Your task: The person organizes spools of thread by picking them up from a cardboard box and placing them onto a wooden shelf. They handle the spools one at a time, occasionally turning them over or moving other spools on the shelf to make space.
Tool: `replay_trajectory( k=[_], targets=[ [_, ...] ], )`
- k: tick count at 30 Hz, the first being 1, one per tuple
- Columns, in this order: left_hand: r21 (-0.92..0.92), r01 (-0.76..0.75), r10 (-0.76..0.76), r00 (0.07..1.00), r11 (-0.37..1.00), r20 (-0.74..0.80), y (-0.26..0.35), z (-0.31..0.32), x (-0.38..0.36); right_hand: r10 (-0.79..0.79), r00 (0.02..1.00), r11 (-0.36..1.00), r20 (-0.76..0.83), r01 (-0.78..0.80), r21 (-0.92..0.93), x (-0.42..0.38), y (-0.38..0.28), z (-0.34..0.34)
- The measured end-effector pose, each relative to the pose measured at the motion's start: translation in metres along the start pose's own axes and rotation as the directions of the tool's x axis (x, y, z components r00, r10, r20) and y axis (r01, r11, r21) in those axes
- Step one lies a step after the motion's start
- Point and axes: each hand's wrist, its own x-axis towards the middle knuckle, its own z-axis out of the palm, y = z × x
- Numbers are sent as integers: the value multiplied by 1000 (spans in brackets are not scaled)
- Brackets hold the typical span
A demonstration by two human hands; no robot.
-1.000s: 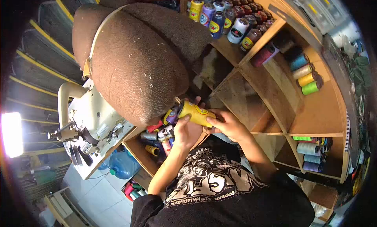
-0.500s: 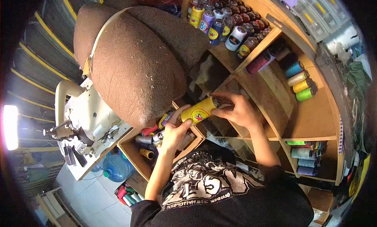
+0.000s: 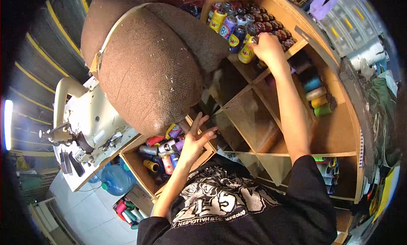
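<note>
My right hand (image 3: 268, 49) reaches up into the top shelf compartment, its fingers wrapped round the upper end of a yellow thread spool (image 3: 246, 55). That spool stands at the front of the rows, beside a dark blue thread spool (image 3: 236, 40). Lower down, my left hand (image 3: 196, 139) is empty with its fingers spread, above the edge of an open box (image 3: 136, 168). Inside the box lie mixed spools, among them a pink spool (image 3: 168, 164) and a small yellow spool (image 3: 150, 165).
A large brown fabric-covered form (image 3: 148, 71) bulges in front of me at the left. Beyond it stands a sewing machine (image 3: 95, 113). The wooden shelf's dividers (image 3: 254, 118) run along my right, with more spools lying in a side compartment. A blue water bottle (image 3: 119, 180) is on the floor.
The yellow spool, earlier held between both hands, has moved up into the top compartment with my right hand. My left hand has let go of it and opened.
</note>
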Motion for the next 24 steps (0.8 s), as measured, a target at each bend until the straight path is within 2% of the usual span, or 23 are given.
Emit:
replay_trajectory(
  k=[4,7,9,11,13,14,15,17,19,20,21,23,24],
  targets=[
    [11,-17,18,998,1000,-61,1,-9,-7,43,998,999,35,-42,-34,23,5,12],
    [51,-6,11,994,999,-110,4,-19,-13,-38,998,995,50,43,-91,27,11,20],
    [57,9,-1,991,998,-136,0,-30,-17,-32,999,997,27,34,-70,29,16,26],
    [121,49,-27,983,991,-180,-7,-48,-23,-28,998,996,54,32,-79,30,16,26],
    [189,161,-106,956,969,-274,-26,-80,-30,-38,990,990,133,56,-131,39,28,28],
    [421,151,-12,949,894,-314,-27,-87,-32,-73,997,994,28,75,-77,27,25,20],
    [558,274,-53,924,783,-379,-41,-112,-39,-99,994,993,-54,95,-63,20,22,16],
    [778,353,-32,918,520,-396,-77,-161,-63,-157,984,986,-78,162,51,-4,19,2],
    [854,456,-105,890,252,-444,-86,-185,-85,-168,986,950,-16,166,263,-46,1,-13],
    [830,534,-102,845,157,-525,-89,-190,-96,-147,978,917,147,79,391,-66,-8,-17],
    [854,515,-70,857,79,-510,-107,-205,-108,-136,942,871,308,-34,490,-82,-12,-19],
    [799,598,-72,796,-59,-601,-126,-220,-124,-280,873,859,400,42,510,-100,9,11],
    [750,658,2,752,-63,-659,-125,-223,-128,-228,837,903,497,-9,430,-114,3,17]
  ],
)
